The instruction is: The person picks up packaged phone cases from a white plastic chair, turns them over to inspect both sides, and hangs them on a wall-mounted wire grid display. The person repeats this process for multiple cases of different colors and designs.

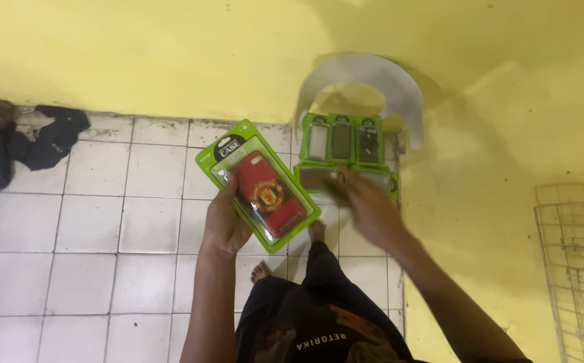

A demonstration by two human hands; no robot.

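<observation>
While we stand on the tiled floor (pixel 90 228) and look down, our left hand (pixel 223 225) holds a green pack (pixel 258 185) with a red phone case inside; our fingers curl round its left edge and our thumb lies on the front, so the grip is closed on it; the pack is tilted up toward our eyes, likely so we can see the front well.

Our right hand (pixel 366 205) reaches out over a bunch of green packs (pixel 344 151) that lie on the floor by the yellow wall (pixel 171 54); the hand is blurry, so we cannot tell if it is open or closed, or if it touches a pack yet; it hangs over the lower row of them.

The packs on the floor lie flat, close side by side in rows, with darker cases inside; this keeps them neat and easy to pick from; a curved white sheet (pixel 366 77) stands just behind them, leaning on the wall.

Our bare feet (pixel 315 232) show just under the held pack, near the pile; a dark cloth (pixel 33 144) lies far off to the left by the wall; a wire rack (pixel 577 262) rests at the right edge, well apart from the packs.
</observation>
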